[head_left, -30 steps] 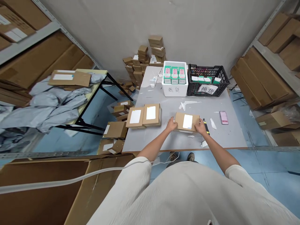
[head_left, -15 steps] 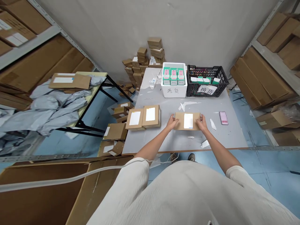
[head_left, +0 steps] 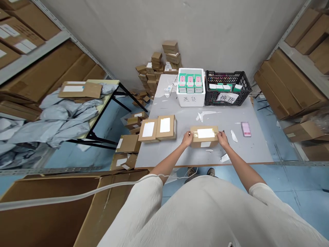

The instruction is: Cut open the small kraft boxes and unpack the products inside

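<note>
A brown cardboard box point(head_left: 194, 140) is gripped between my two hands over the front part of the grey table point(head_left: 180, 151). A white label lies on its upper face with shiny tape beside it, and part of a white label shows on the side towards me. My left hand point(head_left: 187, 139) is closed on its left end. On the right end, my right hand point(head_left: 222, 139) is closed too, a small dark thing showing by its fingertips. Left of the held box, two labelled cardboard boxes point(head_left: 165, 133) sit side by side on the table.
A white bin point(head_left: 190, 101) with green-and-pink boxes and a black crate point(head_left: 239, 92) stand at the table's back. A phone point(head_left: 246, 129) and torn paper point(head_left: 233, 136) lie to the right. Boxes point(head_left: 128, 143) are stacked left of the table; grey parcels point(head_left: 55, 113) cover another table.
The box in my hands has been turned, so a different face with a wide label and tape now shows on top. Both hands still hold its ends.
</note>
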{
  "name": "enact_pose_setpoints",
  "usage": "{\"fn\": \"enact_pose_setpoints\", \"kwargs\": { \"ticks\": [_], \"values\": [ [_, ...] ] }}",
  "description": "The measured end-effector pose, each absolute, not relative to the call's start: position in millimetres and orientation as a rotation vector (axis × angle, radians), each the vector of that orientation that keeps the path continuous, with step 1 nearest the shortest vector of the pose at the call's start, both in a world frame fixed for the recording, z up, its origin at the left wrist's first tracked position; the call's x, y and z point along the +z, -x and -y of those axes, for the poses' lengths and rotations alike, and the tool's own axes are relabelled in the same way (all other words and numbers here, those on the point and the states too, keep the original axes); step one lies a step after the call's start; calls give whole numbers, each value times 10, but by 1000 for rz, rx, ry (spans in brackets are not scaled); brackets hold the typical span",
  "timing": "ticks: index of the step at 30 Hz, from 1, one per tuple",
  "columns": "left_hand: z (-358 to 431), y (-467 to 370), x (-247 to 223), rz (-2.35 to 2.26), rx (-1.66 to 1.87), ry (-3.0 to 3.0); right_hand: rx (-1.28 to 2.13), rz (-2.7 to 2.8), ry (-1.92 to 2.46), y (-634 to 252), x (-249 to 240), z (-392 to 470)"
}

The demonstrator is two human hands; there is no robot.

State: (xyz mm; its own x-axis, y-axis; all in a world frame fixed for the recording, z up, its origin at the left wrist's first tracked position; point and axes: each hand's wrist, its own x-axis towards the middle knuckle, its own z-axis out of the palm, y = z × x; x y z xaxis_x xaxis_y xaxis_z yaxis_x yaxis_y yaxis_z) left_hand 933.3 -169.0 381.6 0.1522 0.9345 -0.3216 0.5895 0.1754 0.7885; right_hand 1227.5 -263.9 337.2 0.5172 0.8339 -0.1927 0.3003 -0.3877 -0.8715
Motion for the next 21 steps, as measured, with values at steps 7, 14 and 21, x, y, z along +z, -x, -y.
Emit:
{"fn": "enact_pose_setpoints", "kwargs": {
  "ticks": [7,14,21],
  "values": [
    [1738,-9353,3759,-1455,436,-1509,948,977,1878,-12196,3416,2704],
    [1755,-9321,3678,-1474,431,-1442,983,998,1819,-12178,3512,2695],
    [1697,-9319,3616,-1435,498,-1463,993,970,1829,-12252,3482,2643]
  ]
}}
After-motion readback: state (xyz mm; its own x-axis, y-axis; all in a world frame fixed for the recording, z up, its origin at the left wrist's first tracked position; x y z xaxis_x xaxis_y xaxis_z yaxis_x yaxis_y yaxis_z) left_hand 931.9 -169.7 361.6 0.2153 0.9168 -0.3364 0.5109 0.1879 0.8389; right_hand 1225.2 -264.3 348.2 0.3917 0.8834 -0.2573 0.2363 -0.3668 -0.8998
